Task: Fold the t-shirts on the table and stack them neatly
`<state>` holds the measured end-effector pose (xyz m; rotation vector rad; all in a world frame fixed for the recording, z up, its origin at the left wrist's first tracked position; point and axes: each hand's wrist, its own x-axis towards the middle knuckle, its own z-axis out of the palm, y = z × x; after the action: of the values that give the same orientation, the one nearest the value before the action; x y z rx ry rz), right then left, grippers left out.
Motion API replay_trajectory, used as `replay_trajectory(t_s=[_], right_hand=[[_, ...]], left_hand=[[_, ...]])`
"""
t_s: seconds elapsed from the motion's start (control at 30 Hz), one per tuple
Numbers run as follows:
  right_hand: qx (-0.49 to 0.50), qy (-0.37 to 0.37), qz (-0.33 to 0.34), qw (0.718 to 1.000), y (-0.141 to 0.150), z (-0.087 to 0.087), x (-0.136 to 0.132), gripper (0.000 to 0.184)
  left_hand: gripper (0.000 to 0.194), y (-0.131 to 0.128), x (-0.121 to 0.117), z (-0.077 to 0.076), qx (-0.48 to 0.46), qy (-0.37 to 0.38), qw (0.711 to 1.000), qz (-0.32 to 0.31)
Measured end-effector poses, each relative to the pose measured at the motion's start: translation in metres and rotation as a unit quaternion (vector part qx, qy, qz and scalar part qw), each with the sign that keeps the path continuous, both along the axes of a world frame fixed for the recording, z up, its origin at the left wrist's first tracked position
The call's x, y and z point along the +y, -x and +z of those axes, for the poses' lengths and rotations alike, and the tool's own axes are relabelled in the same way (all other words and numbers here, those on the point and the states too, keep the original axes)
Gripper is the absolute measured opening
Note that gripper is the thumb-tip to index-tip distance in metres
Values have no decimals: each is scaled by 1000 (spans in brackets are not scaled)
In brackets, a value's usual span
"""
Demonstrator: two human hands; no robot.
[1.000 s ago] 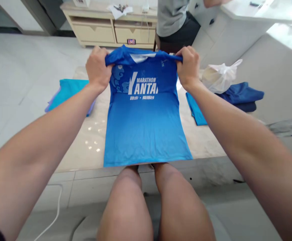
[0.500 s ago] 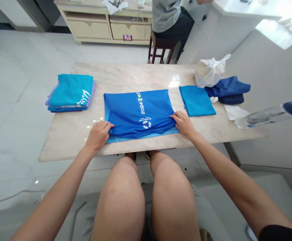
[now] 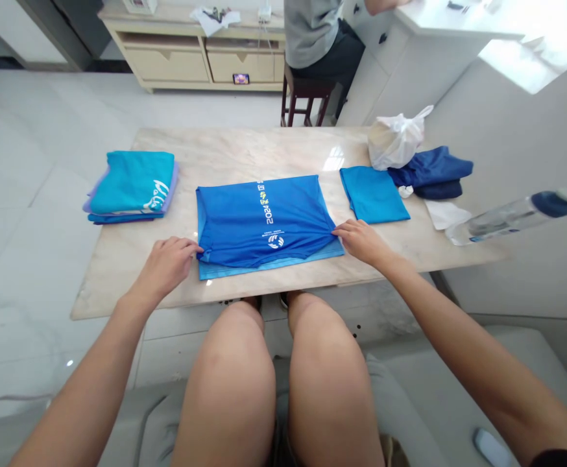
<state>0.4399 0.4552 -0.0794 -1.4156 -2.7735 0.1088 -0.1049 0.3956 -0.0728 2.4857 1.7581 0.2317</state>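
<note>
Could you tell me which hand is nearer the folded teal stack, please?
Left: the left hand is in front of the stack; the right hand is past the blue shirt.

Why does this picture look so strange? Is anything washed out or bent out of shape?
In the head view, a blown-out bright patch glows at upper right, a glare spot shines on the marble tabletop, and wide-angle distortion swells the knees and stretches the right forearm.

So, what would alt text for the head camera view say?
A person's right hand touches a folded blue T-shirt on a marble table, the left hand just beside it; a folded teal stack lies to the left.
</note>
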Motion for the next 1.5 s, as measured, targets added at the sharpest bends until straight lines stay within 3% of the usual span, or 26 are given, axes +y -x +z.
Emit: replay_trajectory(t_s=[0.07,0.17,0.27,0.37,0.43,0.53,0.6,0.7,0.83,0.97,1.03,1.1,1.23,1.3,1.37,1.5], right_hand=[[18,5,0,1000,5,8,-2,47],[57,-3,-9,998,32,10,1,49],[88,-1,-51,995,71,-6,-4,55],[83,9,-129,988,97,-28,-23,64],[68,14,-151,986,101,-36,-37,65],[63,10,-122,990,93,-31,-37,56],[79,-8,-110,991,88,-22,-13,53],[101,-33,-105,989,90,-22,44,57],[91,0,-147,985,98,-52,105,67],[87,-7,-228,970,97,-72,123,73],[79,-6,-234,969,99,-66,120,73],[77,-14,-227,971,105,-52,105,72],[105,-58,-150,981,120,-33,38,71],[114,-56,-135,983,123,-39,-1,70],[111,-41,-155,981,124,-52,-29,71],[100,-15,-180,978,122,-65,-38,72]], left_hand=[[42,-15,0,8,-32,10,999,-2],[50,-61,9,11,-79,22,997,13],[63,-109,13,-4,-67,24,993,92],[68,-130,1,-25,-35,31,990,135],[68,-127,-12,-33,-19,35,990,135],[64,-112,-12,-31,-7,33,993,113],[63,-104,9,-25,-16,11,994,105],[69,-99,64,-24,-47,-1,992,120],[72,-85,126,-41,-64,24,981,180],[75,-66,148,-47,-64,22,972,226],[76,-65,143,-40,-56,20,969,238],[77,-74,124,-30,-46,2,973,225],[80,-105,46,-27,-37,-14,985,170],[79,-116,8,-36,-31,15,985,171],[76,-121,-15,-46,-22,12,986,167],[74,-116,-17,-46,-6,14,988,153]])
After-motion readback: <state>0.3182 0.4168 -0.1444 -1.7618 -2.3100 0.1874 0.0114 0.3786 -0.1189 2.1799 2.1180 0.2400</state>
